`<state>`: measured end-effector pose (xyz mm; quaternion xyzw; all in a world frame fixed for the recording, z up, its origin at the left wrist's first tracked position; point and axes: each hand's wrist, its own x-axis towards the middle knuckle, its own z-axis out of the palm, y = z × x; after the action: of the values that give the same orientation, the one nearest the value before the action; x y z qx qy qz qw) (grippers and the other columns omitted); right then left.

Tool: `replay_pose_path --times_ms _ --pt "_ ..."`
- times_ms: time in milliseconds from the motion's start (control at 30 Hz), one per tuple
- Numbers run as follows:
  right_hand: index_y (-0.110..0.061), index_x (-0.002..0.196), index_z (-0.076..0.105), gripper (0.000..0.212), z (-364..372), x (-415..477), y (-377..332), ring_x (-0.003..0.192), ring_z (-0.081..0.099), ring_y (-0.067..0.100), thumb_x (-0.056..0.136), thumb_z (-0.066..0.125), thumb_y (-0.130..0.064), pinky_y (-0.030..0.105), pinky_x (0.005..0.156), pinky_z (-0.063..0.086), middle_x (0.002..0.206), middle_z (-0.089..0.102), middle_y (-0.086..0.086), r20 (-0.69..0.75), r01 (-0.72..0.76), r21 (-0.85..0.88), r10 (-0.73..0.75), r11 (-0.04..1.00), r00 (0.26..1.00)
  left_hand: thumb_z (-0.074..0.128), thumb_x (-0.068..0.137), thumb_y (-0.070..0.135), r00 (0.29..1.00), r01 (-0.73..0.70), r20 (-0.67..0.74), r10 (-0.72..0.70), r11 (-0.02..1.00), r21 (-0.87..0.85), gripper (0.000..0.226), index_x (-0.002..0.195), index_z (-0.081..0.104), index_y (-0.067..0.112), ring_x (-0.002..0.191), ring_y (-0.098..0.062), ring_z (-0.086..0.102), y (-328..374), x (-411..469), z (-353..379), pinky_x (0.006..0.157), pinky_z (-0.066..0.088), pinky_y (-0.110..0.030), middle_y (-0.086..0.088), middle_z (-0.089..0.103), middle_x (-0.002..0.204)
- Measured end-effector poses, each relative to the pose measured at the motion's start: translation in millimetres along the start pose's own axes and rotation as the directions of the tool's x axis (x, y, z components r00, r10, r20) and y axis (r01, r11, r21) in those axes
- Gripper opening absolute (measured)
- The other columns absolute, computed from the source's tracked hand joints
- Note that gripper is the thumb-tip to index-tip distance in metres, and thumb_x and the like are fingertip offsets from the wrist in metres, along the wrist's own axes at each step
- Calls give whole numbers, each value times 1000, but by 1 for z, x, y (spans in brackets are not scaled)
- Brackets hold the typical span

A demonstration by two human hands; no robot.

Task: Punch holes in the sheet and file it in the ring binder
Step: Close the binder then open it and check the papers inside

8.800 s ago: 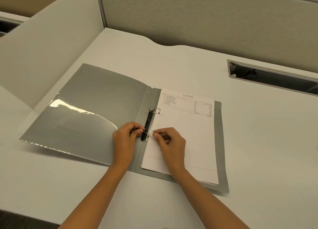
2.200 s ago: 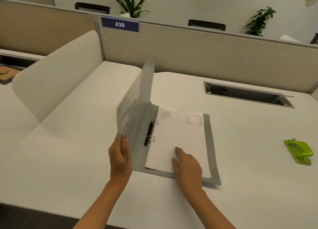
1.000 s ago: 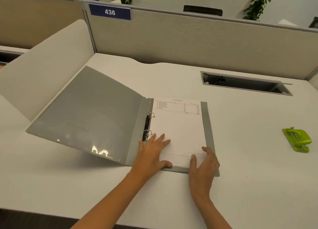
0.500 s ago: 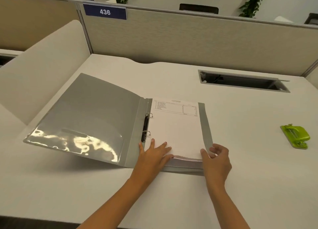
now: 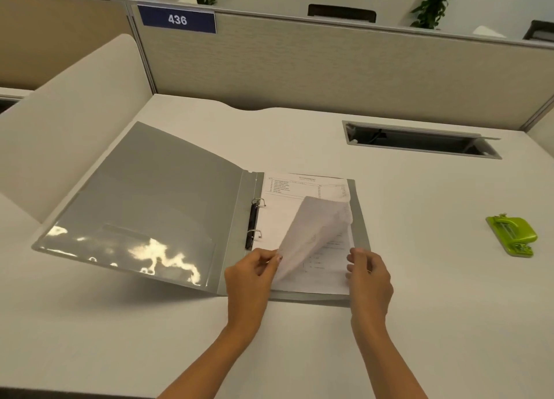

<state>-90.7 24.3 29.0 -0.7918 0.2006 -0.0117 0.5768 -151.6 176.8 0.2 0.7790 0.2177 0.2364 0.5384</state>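
Left hand (image 5: 251, 275) pinches lifted sheet (image 5: 314, 233) in open ring binder (image 5: 168, 194). Right hand (image 5: 370, 278) at page edge, grip unclear. Sign (image 5: 178, 19) reads 436

office | cubicle partitions (image 5: 329, 69) | desk number sign (image 5: 178, 19) | cable tray (image 5: 419, 140)

White desk (image 5: 419, 308) bears open binder (image 5: 156, 194), green punch (image 5: 512, 235).

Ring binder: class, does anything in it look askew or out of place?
Yes: the top sheet curls up off the stack, pinched by the left hand, instead of lying flat. The front cover also slopes above the desk.
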Motion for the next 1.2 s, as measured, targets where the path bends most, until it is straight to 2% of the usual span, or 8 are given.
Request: replay_pose_path --times_ms 133,333,500,700,867,967,1067,1200 --pt "-27 92 58 24 4 -5 -2 92 66 22 101 37 -34 22 61 40 101 69 3 29 -63 60 62 996 998 74 80 23 981 188 -29 -193 973 -132 8 76 68 25 76 7 65 4 5 -3 63 52 -11 16 69 79" --pt "-27 126 54 48 5 -9 2 110 57 21 97 30 -56 30 88 45 119 62 -3 148 -148 176 122 973 981 48 97 29 918 279 -197 -345 913 -299 13 101 49 17 77 -6 60 1 0 -10 55 49 -13 4 62 92" --pt "-18 131 49 33 7 -9 8 104 52 18 97 51 -18 33 90 46 126 59 3 116 -84 57 76 995 990 38 102 25 900 274 -205 -385 864 -423 33 133 32 34 102 -4 56 -9 1 -17 73 55 -27 7 51 126" --pt "-24 131 50 35 15 -18 -12 104 58 16 98 47 -13 24 81 50 118 59 -5 46 98 80 -102 992 994 50 97 15 915 261 -194 -353 887 -380 70 148 7 35 120 -20 51 -7 6 -21 90 54 -44 2 42 141" --pt "-24 135 48 38 28 -41 -47 92 58 -9 99 46 -14 1 59 47 116 59 -13 157 210 192 -242 959 957 49 97 11 937 205 -201 -286 916 -345 71 149 5 31 109 -2 49 -2 4 -19 93 46 -33 10 40 132" --pt "-27 135 46 37 41 -54 -62 92 54 -24 100 47 -16 1 58 46 116 55 -20 235 267 241 -323 933 917 48 98 13 954 171 -183 -237 934 -314 65 146 11 37 114 0 48 -5 1 -15 99 46 -36 12 43 133" --pt "-28 137 45 38 52 -69 -74 96 54 -22 100 46 -18 3 60 48 126 50 -23 315 305 274 -384 912 868 50 97 18 968 129 -165 -188 940 -316 55 130 21 53 115 6 51 -6 -2 -14 94 47 -28 26 48 127" --pt "-26 137 43 38 65 -86 -83 89 39 -40 101 43 -15 -3 59 42 112 33 -42 460 321 277 -419 905 783 53 81 58 977 130 -101 -190 897 -422 45 120 40 39 106 3 59 -8 -9 -15 82 54 -18 32 61 109"
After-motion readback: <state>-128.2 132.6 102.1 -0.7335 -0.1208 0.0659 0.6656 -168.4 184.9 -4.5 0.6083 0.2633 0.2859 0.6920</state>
